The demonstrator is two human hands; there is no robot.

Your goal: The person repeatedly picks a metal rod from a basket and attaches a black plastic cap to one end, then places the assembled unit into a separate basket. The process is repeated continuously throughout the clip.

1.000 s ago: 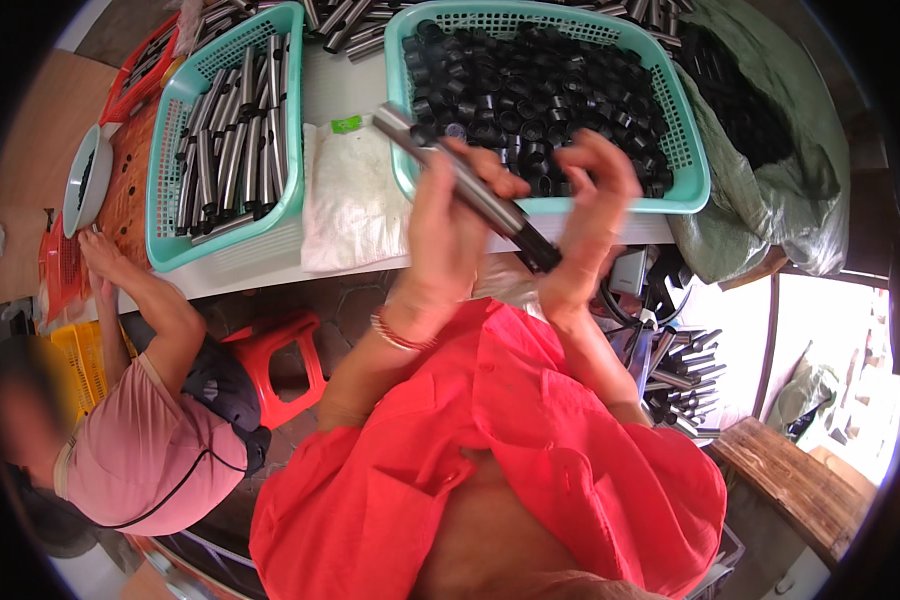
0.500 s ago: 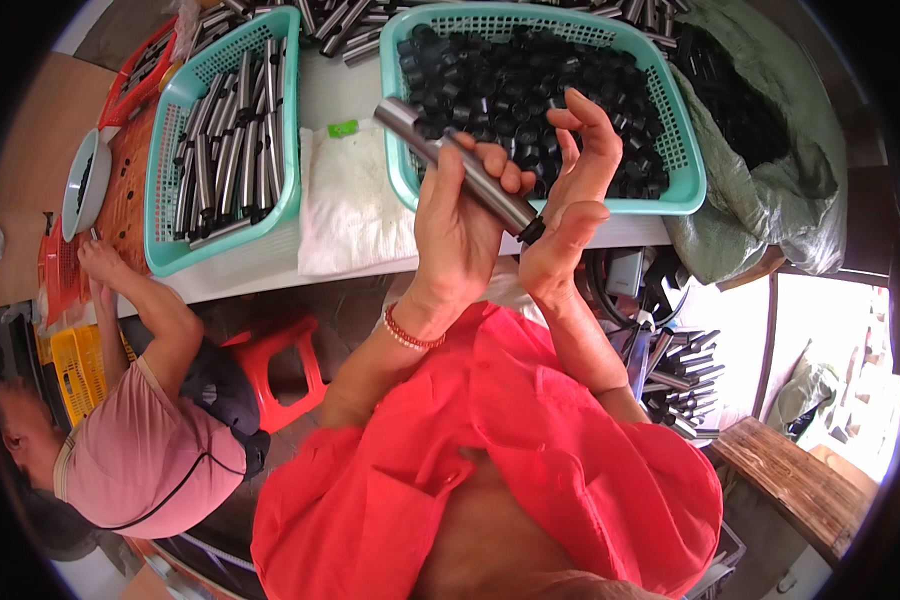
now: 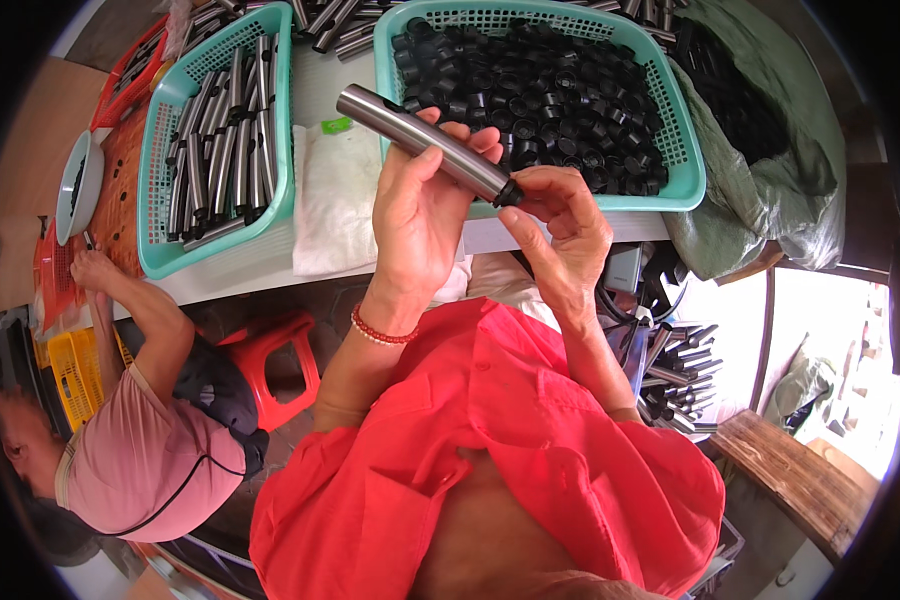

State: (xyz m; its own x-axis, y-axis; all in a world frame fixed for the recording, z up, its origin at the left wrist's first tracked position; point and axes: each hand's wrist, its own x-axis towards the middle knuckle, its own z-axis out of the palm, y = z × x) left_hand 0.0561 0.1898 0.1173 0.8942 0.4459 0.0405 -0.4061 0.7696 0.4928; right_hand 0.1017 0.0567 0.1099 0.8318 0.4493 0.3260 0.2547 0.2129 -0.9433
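A shiny steel tube (image 3: 420,138) lies tilted across my left hand (image 3: 420,205), its upper end pointing to the far left. My left thumb presses along its near side and the fingers curl under it. A black plastic end cap (image 3: 510,193) sits at the tube's lower right end. My right hand (image 3: 567,225) closes thumb and fingers about that cap; part of the grip is hidden. Just beyond both hands is a turquoise basket (image 3: 685,150) heaped with loose black caps (image 3: 530,90).
At the left, another turquoise basket (image 3: 155,200) holds several steel tubes (image 3: 232,150). Between the baskets lies a white cloth (image 3: 325,215). A green sack (image 3: 750,200) stands at the right. A co-worker in a pink shirt (image 3: 150,455) sits at the left near a red stool (image 3: 280,370).
My right hand has gone from spread fingers to closing on the cap at the tube's end. My left hand and the tube have shifted slightly left, and the tube lies flatter.
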